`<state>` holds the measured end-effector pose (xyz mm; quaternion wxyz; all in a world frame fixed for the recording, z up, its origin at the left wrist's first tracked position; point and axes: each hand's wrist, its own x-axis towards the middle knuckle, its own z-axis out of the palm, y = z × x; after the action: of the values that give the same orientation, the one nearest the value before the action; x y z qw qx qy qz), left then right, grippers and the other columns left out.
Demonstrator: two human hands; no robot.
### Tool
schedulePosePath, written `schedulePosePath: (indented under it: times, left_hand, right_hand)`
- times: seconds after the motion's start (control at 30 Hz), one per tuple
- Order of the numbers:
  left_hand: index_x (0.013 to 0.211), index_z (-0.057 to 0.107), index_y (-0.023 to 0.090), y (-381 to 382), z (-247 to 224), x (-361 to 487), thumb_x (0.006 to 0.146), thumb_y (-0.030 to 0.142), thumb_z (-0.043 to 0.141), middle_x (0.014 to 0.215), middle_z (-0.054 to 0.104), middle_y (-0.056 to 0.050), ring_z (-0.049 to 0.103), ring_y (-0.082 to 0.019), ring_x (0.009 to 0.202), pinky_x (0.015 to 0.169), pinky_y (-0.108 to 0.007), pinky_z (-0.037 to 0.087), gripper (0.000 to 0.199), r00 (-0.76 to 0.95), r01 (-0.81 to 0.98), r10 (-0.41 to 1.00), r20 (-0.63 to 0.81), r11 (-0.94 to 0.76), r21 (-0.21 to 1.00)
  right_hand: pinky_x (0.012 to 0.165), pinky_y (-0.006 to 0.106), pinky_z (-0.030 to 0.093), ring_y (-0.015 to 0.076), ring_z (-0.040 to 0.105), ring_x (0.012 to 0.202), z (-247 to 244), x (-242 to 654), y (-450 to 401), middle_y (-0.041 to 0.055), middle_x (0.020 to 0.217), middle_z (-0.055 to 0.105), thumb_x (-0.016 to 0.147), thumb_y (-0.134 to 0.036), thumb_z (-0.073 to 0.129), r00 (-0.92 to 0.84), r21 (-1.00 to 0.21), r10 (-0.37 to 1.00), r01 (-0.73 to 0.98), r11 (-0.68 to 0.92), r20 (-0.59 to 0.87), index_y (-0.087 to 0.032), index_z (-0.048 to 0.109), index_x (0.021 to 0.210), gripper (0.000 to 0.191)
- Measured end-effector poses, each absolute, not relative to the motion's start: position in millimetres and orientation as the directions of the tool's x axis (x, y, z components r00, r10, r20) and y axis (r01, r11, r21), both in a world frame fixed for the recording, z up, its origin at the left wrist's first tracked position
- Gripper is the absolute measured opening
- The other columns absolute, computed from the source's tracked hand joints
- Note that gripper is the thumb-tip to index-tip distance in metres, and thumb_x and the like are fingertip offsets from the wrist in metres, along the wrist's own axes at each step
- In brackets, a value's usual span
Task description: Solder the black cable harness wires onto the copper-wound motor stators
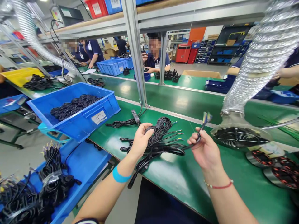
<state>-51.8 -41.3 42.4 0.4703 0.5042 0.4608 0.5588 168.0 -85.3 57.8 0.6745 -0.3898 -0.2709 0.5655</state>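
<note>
My right hand [205,149] is closed round the end of a black cable [170,149], and its coloured wire tips [206,117] stick up above the fingers. The coiled part of that cable lies across the green bench towards my left forearm. My left hand [142,138] has its thumb and fingers pinched at the edge of the black round slotted covers [161,129]. More black cables lie under and beside these covers, with connectors [123,149] at the left and bare wire ends [178,139] at the right.
A blue crate [100,119] of black slotted covers stands at the left. Below it, a blue tray [90,160] carries bundled cables. A silver duct [247,68] ends in a fan hood [240,133] near motor stators [280,171] at the right. Co-workers [157,59] sit beyond the metal post [135,53].
</note>
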Motion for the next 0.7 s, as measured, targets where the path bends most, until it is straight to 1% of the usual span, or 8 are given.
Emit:
schedulePosePath:
  times: [0.03, 0.1, 0.17, 0.3, 0.37, 0.43, 0.57, 0.7]
  left_hand:
    - [0.102, 0.059, 0.019, -41.1, 43.7, -45.2, 0.08, 0.029, 0.063, 0.1, 0.059, -0.003, 0.055, -0.012, 0.093, 0.083, -0.024, 0.044, 0.025, -0.044, -0.082, 0.99, 0.135, -0.138, 0.987]
    - [0.103, 0.059, 0.019, -41.0, 47.8, -32.7, 0.081, 0.03, 0.062, 0.102, 0.059, -0.003, 0.055, -0.012, 0.093, 0.083, -0.024, 0.045, 0.024, -0.037, -0.141, 0.99, 0.139, -0.143, 0.98]
    - [0.103, 0.059, 0.019, -41.5, 53.3, -21.9, 0.081, 0.03, 0.062, 0.104, 0.059, -0.003, 0.056, -0.012, 0.093, 0.083, -0.024, 0.045, 0.024, -0.037, -0.204, 0.99, 0.138, -0.142, 0.969]
    - [0.103, 0.06, 0.02, -45.1, 64.3, -6.4, 0.081, 0.029, 0.062, 0.106, 0.06, -0.004, 0.057, -0.012, 0.092, 0.084, -0.024, 0.046, 0.024, -0.034, -0.277, 0.988, 0.15, -0.153, 0.949]
    - [0.103, 0.06, 0.02, -47.8, 69.1, -2.1, 0.082, 0.03, 0.062, 0.106, 0.06, -0.004, 0.057, -0.012, 0.091, 0.084, -0.025, 0.046, 0.024, -0.034, -0.291, 0.987, 0.16, -0.163, 0.943]
    - [0.103, 0.06, 0.02, -50.4, 73.0, -0.1, 0.082, 0.03, 0.062, 0.105, 0.06, -0.004, 0.058, -0.013, 0.092, 0.085, -0.025, 0.047, 0.023, -0.044, -0.286, 0.983, 0.178, -0.183, 0.941]
    - [0.104, 0.061, 0.022, -53.4, 76.5, -1.4, 0.083, 0.032, 0.063, 0.107, 0.06, -0.004, 0.058, -0.015, 0.097, 0.087, -0.027, 0.048, 0.023, -0.075, -0.22, 0.963, 0.26, -0.27, 0.937]
    - [0.105, 0.061, 0.023, -54.5, 75.2, -5.5, 0.085, 0.032, 0.062, 0.105, 0.06, -0.003, 0.058, -0.015, 0.097, 0.088, -0.026, 0.048, 0.022, -0.062, -0.166, 0.943, 0.328, -0.333, 0.928]
  right_hand:
    - [0.043, 0.018, 0.036, 0.0057, 0.041, 0.042, 64.1, 174.4, -86.9, -0.0082, 0.056, 0.05, 0.073, -0.043, 0.072, 0.17, -0.833, 0.982, -0.553, 0.027, -0.081, -0.023, 0.057, 0.086, 0.028]
    - [0.036, 0.018, 0.02, 0.0035, 0.025, 0.035, 71.6, 183.5, -94.4, -0.0078, 0.049, 0.045, 0.077, -0.041, 0.071, 0.049, -0.857, 0.993, -0.511, -0.066, -0.106, -0.019, 0.06, 0.082, 0.026]
    - [0.038, 0.019, 0.015, 0.0035, 0.022, 0.036, 72.1, 188.3, -105.2, -0.0066, 0.045, 0.044, 0.079, -0.041, 0.071, -0.024, -0.903, 0.99, -0.407, -0.136, -0.139, -0.017, 0.06, 0.078, 0.026]
    - [0.042, 0.019, 0.02, 0.0063, 0.028, 0.041, 64.0, 192.8, -123.2, -0.0079, 0.041, 0.036, 0.079, -0.044, 0.07, 0.035, -0.988, 0.993, -0.117, -0.105, -0.11, -0.019, 0.055, 0.071, 0.03]
    - [0.043, 0.02, 0.022, 0.0069, 0.03, 0.043, 62.0, 194.6, -127.3, -0.0075, 0.044, 0.036, 0.079, -0.044, 0.068, 0.039, -0.996, 0.995, 0.022, -0.088, -0.087, -0.019, 0.055, 0.069, 0.03]
    - [0.043, 0.021, 0.024, 0.0076, 0.033, 0.044, 62.4, 195.6, -129.0, -0.0067, 0.049, 0.037, 0.08, -0.043, 0.066, 0.052, -0.99, 0.996, 0.118, -0.077, -0.072, -0.019, 0.056, 0.069, 0.029]
    - [0.044, 0.023, 0.027, 0.0091, 0.036, 0.044, 64.5, 195.1, -129.7, -0.0063, 0.049, 0.038, 0.081, -0.043, 0.063, 0.117, -0.985, 0.992, 0.162, -0.067, -0.048, -0.02, 0.056, 0.071, 0.026]
    - [0.045, 0.023, 0.027, 0.0089, 0.035, 0.043, 63.3, 193.7, -129.2, -0.0066, 0.046, 0.039, 0.081, -0.044, 0.065, 0.152, -0.994, 0.986, 0.076, -0.082, -0.069, -0.02, 0.056, 0.072, 0.027]
